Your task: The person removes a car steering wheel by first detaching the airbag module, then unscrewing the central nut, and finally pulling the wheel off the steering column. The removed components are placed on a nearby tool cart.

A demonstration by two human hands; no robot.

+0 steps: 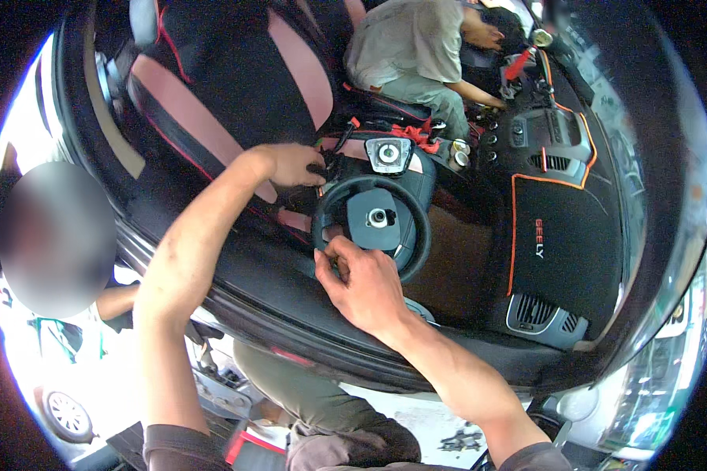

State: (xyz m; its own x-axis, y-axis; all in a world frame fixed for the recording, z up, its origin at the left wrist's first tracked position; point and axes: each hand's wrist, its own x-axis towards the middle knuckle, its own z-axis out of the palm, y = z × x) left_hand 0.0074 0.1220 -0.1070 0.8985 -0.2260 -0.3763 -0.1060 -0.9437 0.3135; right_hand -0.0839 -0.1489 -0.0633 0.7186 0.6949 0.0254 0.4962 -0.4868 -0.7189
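A loose black steering wheel (423, 250) lies on the front seat, its grey centre hub (365, 228) facing up with a round metal-rimmed hole in it. My right hand (363, 279) curls over the near left part of its rim, thumb and fingers closed there. My left hand (292, 165) is just beyond the wheel's far left side, fingers bent down by a dark bundle (334, 165) that looks like cable; what they hold is too dark to make out. Past the wheel sits a square grey-and-white part (389, 155) with a round centre.
Another person (416, 59) crouches on the far side of the cabin, one hand by the dashboard controls. A black dashboard cover (562, 228) with orange edging and an air vent (534, 312) are at the right. The black-and-pink seat backrest (236, 71) rises at the left. Red cloth (418, 137) lies near the person.
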